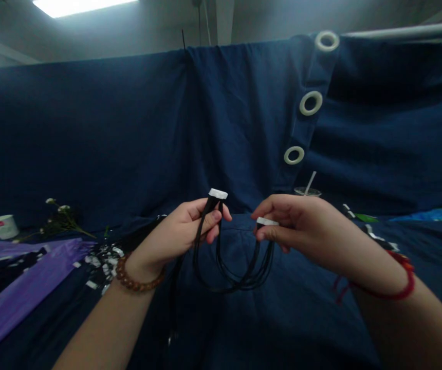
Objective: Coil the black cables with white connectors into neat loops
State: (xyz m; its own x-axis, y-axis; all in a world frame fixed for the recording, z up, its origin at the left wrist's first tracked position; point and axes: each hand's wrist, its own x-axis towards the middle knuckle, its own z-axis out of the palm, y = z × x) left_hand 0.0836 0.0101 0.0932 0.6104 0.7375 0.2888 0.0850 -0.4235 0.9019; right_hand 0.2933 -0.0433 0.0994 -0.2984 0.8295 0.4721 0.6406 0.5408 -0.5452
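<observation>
A black wire harness (228, 288) hangs in a loop between my two hands, above the dark blue cloth. Its white connector (218, 193) stands up at the fingertips of my left hand (196, 223), which pinches the wires just below it. At the other end, my right hand (282, 221) grips a second white connector (268, 221) between thumb and fingers. Several thin black wires run down from each connector and curve together at the bottom. Part of the right-hand connector is hidden by my fingers.
On the left lie a pile of white connectors (103, 262), a purple bag (28, 293), white flowers (63, 209) and a paper cup (2, 226). A lidded cup with a straw (308, 191) stands behind my right hand. A blue curtain (90, 139) closes off the back.
</observation>
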